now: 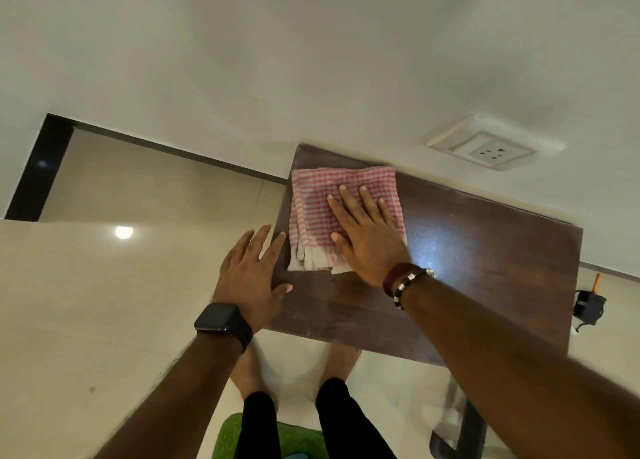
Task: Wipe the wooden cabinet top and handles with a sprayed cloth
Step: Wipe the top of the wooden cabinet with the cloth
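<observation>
Head view shows the right hand (363, 240) as the working grip, fingers spread flat and pressing the pink checked cloth (322, 212) onto the far left corner of the wooden cabinet top (485, 250). The left hand (251, 275) lies open, fingers straight, at the cabinet's left edge. I'd say the top is mid-wipe; next the cloth wants dragging right across the unwiped wood, the handles after.

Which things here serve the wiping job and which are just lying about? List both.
In use: pink checked cloth, pressed flat by the right hand; wooden cabinet top; left hand resting at its left edge.

Lying about: wall socket; small black object on the floor to the right; green mat.
</observation>
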